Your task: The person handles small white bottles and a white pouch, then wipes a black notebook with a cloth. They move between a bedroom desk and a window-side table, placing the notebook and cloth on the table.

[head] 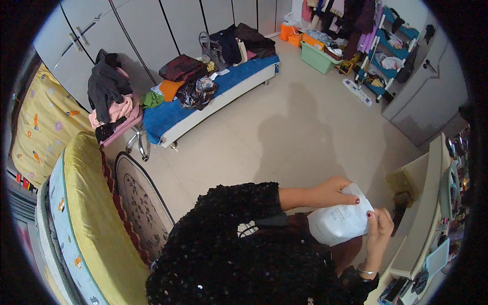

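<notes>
A soft white pouch (335,225) with printed writing is held up in front of my torso, at the lower right of the picture. My left hand (333,193) grips its upper edge, thumb lying over the near side. At the pouch's right-hand edge, my right hand (379,225) pinches the material between thumb and fingers, with a silver bracelet (366,271) at the wrist. What is inside the pouch, if anything, is hidden. Black sequinned sleeves (244,198) cover my arms down towards the wrists.
To my right stands a cream dressing table (415,232) crowded with small items. A bed with a yellow cover (91,213) is on the left, beside a patterned mat (143,213). Ahead are a blue-covered bench (232,87) with clothes, a clothes-laden chair (126,127) and a mop (357,92).
</notes>
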Demonstrator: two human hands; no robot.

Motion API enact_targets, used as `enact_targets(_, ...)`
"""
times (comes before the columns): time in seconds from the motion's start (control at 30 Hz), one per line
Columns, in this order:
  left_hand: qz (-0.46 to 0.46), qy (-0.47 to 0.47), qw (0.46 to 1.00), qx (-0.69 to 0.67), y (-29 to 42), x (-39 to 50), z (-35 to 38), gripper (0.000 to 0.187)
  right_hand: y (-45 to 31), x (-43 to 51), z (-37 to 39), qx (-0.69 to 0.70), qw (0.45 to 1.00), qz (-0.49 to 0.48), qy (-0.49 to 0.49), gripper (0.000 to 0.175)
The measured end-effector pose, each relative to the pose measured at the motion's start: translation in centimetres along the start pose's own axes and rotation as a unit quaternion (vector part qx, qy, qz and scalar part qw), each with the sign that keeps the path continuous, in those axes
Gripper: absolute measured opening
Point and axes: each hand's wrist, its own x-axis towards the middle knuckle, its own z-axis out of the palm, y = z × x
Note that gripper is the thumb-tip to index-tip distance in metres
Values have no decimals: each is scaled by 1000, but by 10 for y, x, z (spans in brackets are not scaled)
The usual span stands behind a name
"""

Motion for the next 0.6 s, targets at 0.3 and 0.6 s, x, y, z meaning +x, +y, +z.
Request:
enact_targets(0.3, 3, 24, 1000, -11, 16, -12, -2, 25, 5, 3, -2, 116, 992, 28, -34, 18)
enact_targets(0.6, -126, 40, 975, 180, 33, -8, 0, 24, 8, 8, -4, 165, 981, -35, -92, 17)
